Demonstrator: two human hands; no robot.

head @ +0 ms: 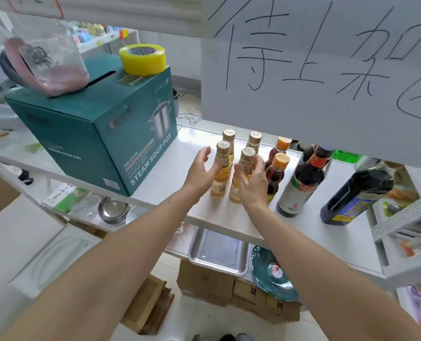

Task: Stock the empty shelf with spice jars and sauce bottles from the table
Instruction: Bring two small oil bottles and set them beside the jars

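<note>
Nearest, two bare forearms reach up from the bottom edge toward the white shelf, which sits at chest level. The left hand rests its thumb and palm against the front-left pale bottle, its fingers spread and relaxed behind the neck, not closed round it; this looks like steadying or nudging it into line. The right hand curls its fingers round the front-right pale bottle, grasping it at the label, probably to seat it square beside its neighbour. Both bottles stand upright near the shelf's front edge, just beside each other. Behind them stand two more gold-capped bottles, so the four form a tidy block. To the right, two orange-capped sauce bottles stand one behind the other, then a tall dark bottle, then a large dark jug further right. To the left a teal pot box takes up shelf room, with a yellow tape roll on top. A handwritten paper sign hangs above, hiding the shelf's rear
</note>
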